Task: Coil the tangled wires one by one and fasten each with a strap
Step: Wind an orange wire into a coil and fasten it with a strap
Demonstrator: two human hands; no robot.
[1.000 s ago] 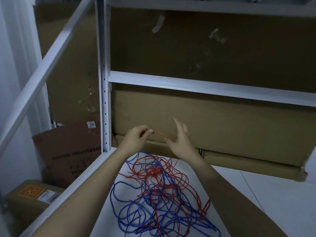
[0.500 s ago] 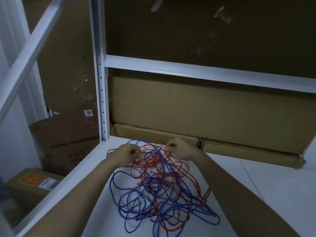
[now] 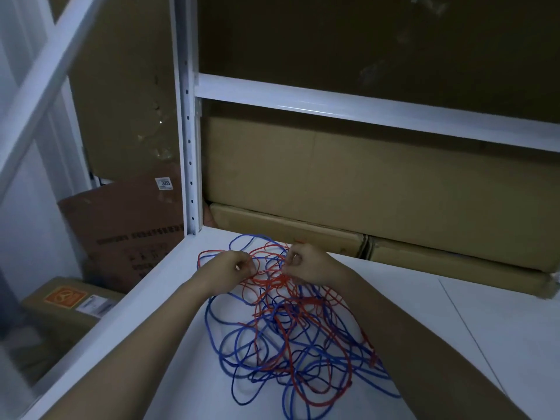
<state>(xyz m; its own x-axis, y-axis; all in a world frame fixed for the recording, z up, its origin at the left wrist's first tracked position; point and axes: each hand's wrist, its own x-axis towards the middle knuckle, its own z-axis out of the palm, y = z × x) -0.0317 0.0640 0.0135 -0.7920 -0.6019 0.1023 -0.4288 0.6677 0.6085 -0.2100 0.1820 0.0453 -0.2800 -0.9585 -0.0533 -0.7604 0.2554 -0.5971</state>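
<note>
A tangle of red wire [image 3: 303, 310] and blue wire [image 3: 239, 344] lies spread on the white shelf surface [image 3: 454, 328]. My left hand [image 3: 227, 272] rests at the tangle's far left edge, its fingers pinched on a strand of red wire. My right hand [image 3: 306, 263] is a short way to the right at the far side of the pile, fingers also pinched on red wire. Both hands sit low, close to the shelf. No strap is visible.
A white perforated upright post [image 3: 189, 147] and a white crossbeam [image 3: 363, 107] frame the shelf. Flat cardboard boxes [image 3: 348, 183] lean against the back. More cardboard boxes [image 3: 121, 225] stand on the floor at the left, beyond the shelf edge.
Both hands came down from in front of the cardboard, where they held a red strand up, to the far side of the pile. The camera tilted downward.
</note>
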